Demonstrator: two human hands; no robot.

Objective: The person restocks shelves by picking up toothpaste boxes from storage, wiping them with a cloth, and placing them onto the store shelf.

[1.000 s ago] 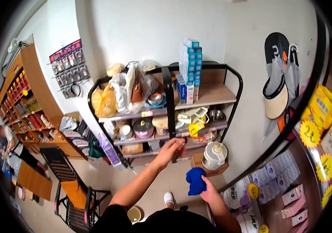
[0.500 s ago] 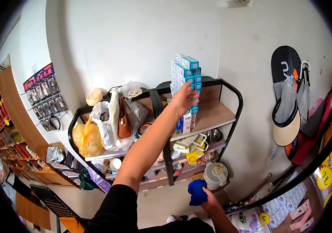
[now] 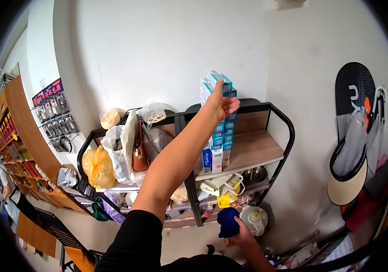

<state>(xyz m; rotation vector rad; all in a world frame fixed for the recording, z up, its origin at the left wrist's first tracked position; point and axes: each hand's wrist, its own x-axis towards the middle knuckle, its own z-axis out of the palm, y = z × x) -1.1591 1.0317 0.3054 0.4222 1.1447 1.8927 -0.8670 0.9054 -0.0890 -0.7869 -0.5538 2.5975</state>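
My left arm stretches up to a tall stack of small teal and white boxes [image 3: 218, 140] at the left end of a wooden shelf. In front of the upper boxes is my left hand [image 3: 222, 103], its thumb up and fingers apart, holding nothing; I cannot tell if it touches them. Low down, my right hand [image 3: 244, 234] grips a bunched dark blue cloth [image 3: 228, 223]. A blue and white box [image 3: 207, 159] and a pale box [image 3: 217, 161] stand at the shelf's front edge below the stack.
A black-framed shelf unit [image 3: 289, 136] stands against the wall. Its left half bears a yellow plastic bag [image 3: 98, 167] and a brown handbag [image 3: 140, 154]. A lidded pot [image 3: 254, 220] sits low near my right hand. Caps [image 3: 348, 177] and bags hang at right.
My left hand has moved slightly right and up along the stack. The view has shifted a little. The blue cloth stays in my right hand.
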